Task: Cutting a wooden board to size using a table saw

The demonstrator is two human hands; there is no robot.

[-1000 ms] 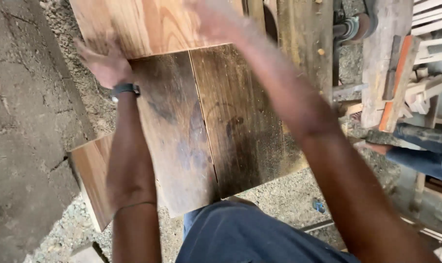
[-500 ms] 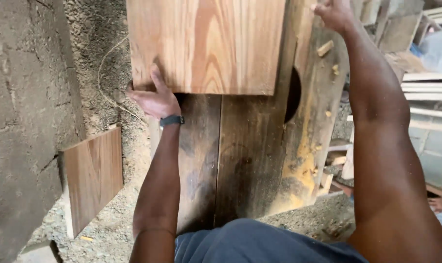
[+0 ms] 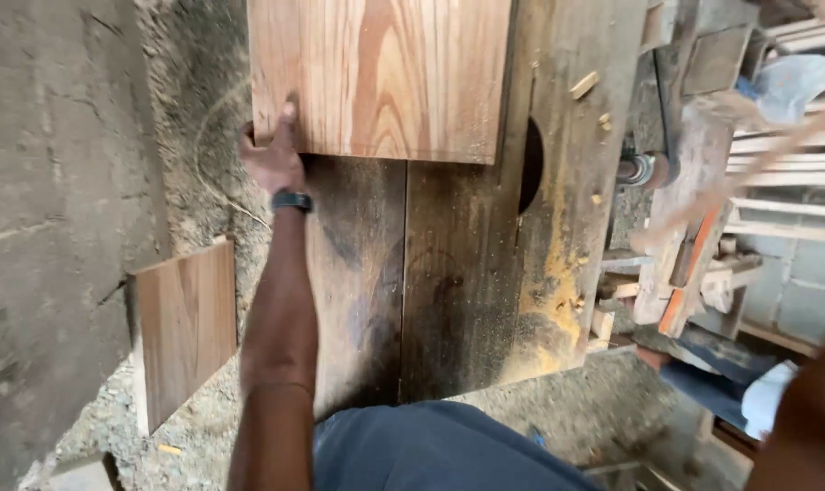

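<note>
A light wooden board (image 3: 380,73) lies on the dark, worn saw table (image 3: 430,291) at the top of the head view. My left hand (image 3: 271,155) grips the board's near left corner, thumb on top, a dark watch on the wrist. The circular saw blade (image 3: 531,164) rises through a slot just right of the board. Only a blurred part of my right arm shows at the lower right edge; the right hand itself is out of sight.
A smaller wooden panel (image 3: 185,323) leans at the left over a sawdust-covered floor (image 3: 112,427). A concrete wall (image 3: 58,182) stands at the left. Stacked timber and wooden pieces (image 3: 703,245) crowd the right. Wood chips and sawdust (image 3: 558,273) lie on the table.
My right arm has left the far right side of the board and dropped to the lower right edge. The left hand stays on the board's corner. The view has shifted slightly.
</note>
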